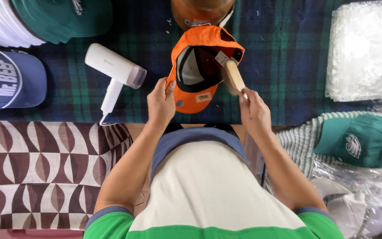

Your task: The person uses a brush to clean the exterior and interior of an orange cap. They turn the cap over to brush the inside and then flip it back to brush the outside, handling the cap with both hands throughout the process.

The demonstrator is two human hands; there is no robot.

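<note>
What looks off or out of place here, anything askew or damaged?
Nothing stands out as damaged or spilled. The left hand holds the orange cap upside down by its edge, and the right hand holds a wooden brush against its inside. The white handheld steamer lies on its side on the plaid cloth.

Soft, even light falls from overhead, bright enough that colours read clearly and shadows stay faint. The white steamer (113,73) and the stack of clear plastic bags (365,48) glare slightly, washing out detail. Focus is mostly sharp, though the wooden brush (234,76) shows motion blur and the edges bend slightly.
</note>
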